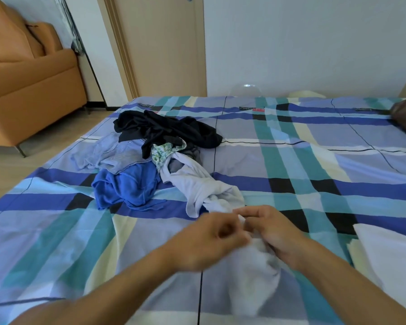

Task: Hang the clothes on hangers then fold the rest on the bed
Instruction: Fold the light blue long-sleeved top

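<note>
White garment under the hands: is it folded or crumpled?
Crumpled: the white garment lies twisted and bunched, no flat folds; the left hand and right hand grip it.

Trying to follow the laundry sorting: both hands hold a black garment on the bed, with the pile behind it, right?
Not black. The head view shows the left hand and right hand holding a white garment on the bed, with the pile behind it; the black garment lies in that pile.
</note>
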